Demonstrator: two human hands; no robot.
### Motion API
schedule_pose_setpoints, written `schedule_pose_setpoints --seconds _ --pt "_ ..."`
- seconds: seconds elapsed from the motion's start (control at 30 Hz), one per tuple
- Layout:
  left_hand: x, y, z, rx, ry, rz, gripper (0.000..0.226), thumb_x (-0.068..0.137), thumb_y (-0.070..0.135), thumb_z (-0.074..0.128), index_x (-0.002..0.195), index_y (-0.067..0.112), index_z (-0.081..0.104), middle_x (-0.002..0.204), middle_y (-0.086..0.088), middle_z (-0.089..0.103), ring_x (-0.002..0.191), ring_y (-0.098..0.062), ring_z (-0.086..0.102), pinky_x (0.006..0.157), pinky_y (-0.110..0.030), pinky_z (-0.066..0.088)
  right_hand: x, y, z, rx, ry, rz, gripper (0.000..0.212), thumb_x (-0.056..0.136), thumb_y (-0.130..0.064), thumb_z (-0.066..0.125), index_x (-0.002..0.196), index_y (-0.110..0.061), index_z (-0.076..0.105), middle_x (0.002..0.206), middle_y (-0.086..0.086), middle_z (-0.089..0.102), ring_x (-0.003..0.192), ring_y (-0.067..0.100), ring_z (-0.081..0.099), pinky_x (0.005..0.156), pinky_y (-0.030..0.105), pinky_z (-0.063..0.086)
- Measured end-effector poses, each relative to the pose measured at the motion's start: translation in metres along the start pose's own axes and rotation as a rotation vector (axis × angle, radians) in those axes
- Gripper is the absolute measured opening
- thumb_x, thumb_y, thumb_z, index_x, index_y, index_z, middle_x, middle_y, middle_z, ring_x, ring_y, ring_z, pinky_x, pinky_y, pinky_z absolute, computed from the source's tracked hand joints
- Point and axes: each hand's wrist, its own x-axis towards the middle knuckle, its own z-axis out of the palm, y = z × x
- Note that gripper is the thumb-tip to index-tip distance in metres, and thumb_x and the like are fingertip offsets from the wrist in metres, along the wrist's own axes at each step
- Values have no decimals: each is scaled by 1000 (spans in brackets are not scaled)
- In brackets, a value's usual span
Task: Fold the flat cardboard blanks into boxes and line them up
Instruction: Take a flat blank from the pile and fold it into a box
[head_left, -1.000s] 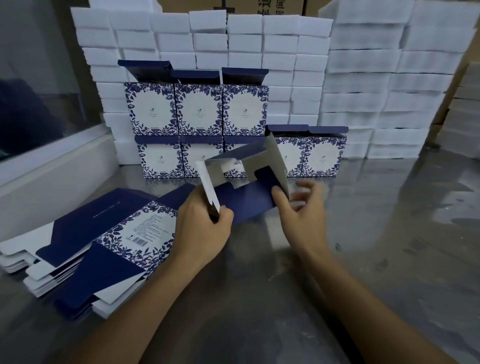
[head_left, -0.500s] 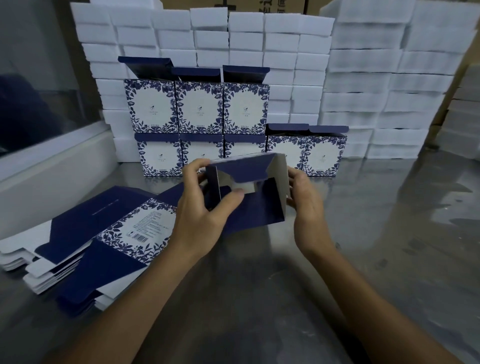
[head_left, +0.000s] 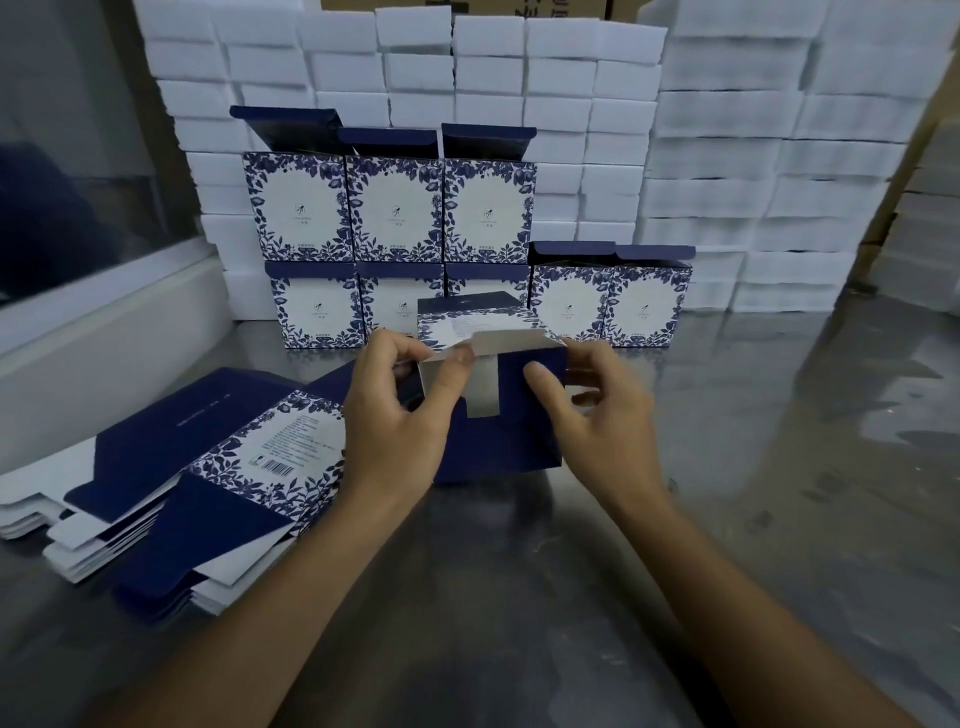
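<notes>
A half-formed navy and white floral box (head_left: 511, 431) stands on the metal table (head_left: 779, 467) in the middle of the view. My left hand (head_left: 400, 415) grips its left side, thumb pressing a white end flap inward. My right hand (head_left: 597, 415) holds its right side, thumb on the navy panel. A pile of flat blanks (head_left: 197, 478) lies to the left. Several folded boxes (head_left: 608, 306) stand in two tiers at the back, some with lids up.
Walls of stacked white foam blocks (head_left: 727, 156) rise behind the boxes and on the right. A white ledge under a glass pane (head_left: 104, 322) borders the table on the left. Brown cartons (head_left: 519, 8) show at the top.
The blank has been squared up from an open sleeve into a box shape. The end flaps have been folded inward, and both hands have closed in on its two sides.
</notes>
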Motion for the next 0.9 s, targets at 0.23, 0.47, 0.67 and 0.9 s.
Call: schedule_pose_setpoints --seconds 0.23,0.47,0.67,0.9 --pt "-1 -1 0 -4 -2 3 34 79 52 66 86 22 54 87 5 59 78 -4 55 68 -11 39 5 1 -3 -66 94 -52 10 92 -15 71 93 -7 77 85 4 73 73 13 66 71 32 55" --pt "-1 -5 2 47 -12 -26 31 78 51 65 84 24 53 99 0 61 88 -5 56 73 -8 39 8 7 -6 -74 -44 55 11 88 -26 76 91 -15 79 81 -9 75 72 3 69 67 21 55" --pt "-1 -6 2 53 -21 -19 30 79 52 65 85 24 53 99 0 61 89 -5 57 73 -9 39 15 15 -12 -223 -252 147 29 87 -37 76 73 -11 72 72 4 72 70 22 69 69 43 57" --pt "0 -6 1 54 -26 -18 33 80 50 64 87 19 54 99 -2 61 91 -10 57 74 -10 40 15 16 -14 -297 -323 157 26 84 -38 79 75 -17 65 73 4 71 73 23 69 72 41 57"
